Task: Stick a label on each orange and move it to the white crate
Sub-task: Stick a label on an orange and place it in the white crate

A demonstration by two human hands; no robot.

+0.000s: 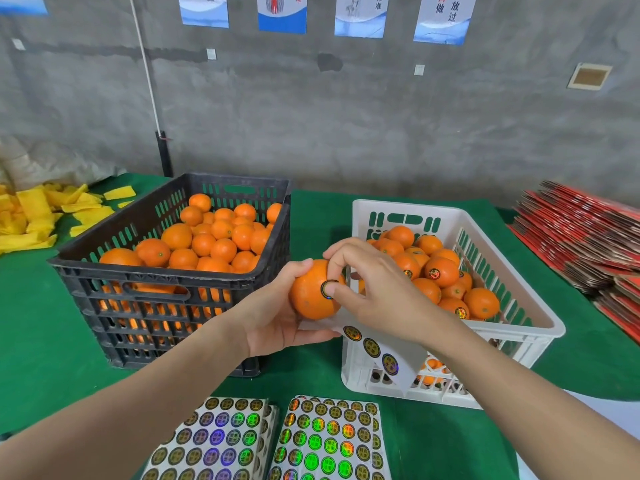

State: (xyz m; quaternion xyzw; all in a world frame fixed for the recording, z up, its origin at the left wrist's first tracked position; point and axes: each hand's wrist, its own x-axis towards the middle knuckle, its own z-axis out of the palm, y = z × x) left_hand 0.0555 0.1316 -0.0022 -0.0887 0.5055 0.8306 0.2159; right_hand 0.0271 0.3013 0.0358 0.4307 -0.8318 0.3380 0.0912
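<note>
Here, one orange, held up between the two crates, just beside the white crate's near-left corner. Left hand: cupped beneath it, fingers wrapped round the fruit. Right hand: fingers curled over the top, thumb pressing a round label onto the peel. Strip of labels: hanging below the orange toward the white crate; which hand holds it, cannot tell. White crate: part full, several oranges labelled. Black crate: to its left, full of oranges. Label sheets: flat on the green cloth, nearest me.
</note>
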